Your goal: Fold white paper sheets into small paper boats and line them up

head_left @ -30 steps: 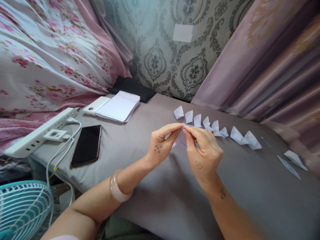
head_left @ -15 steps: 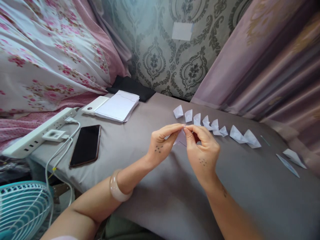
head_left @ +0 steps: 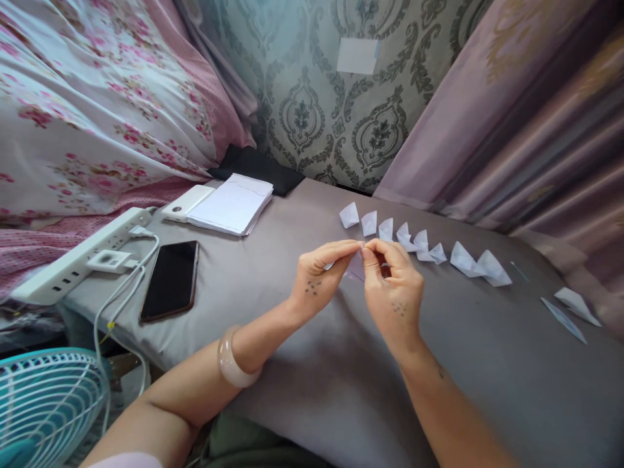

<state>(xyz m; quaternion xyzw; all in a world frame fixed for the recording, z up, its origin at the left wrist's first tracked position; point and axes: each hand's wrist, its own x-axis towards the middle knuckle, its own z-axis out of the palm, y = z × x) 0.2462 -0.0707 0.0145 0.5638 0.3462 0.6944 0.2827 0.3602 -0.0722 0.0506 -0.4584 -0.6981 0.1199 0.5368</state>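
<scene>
Between my two hands is a small piece of white paper, mostly covered by my fingers. My left hand pinches it from the left, thumb and fingers pressed together. From the right, my right hand grips its top, the fingertips of both hands meeting there. How the paper is folded cannot be made out. Just beyond my hands stands a row of folded white paper boats, running back left to front right. Further right lie another folded paper and a narrow, pointed paper piece.
On the left are a stack of white paper, a white box-like device, a black phone and a power strip with trailing cables. A fan stands below the table edge. A thin stick lies near the curtain.
The view has shifted slightly. Both hands keep their pinch on the paper; my right hand has turned a little, its fingers drawn closer to the left hand.
</scene>
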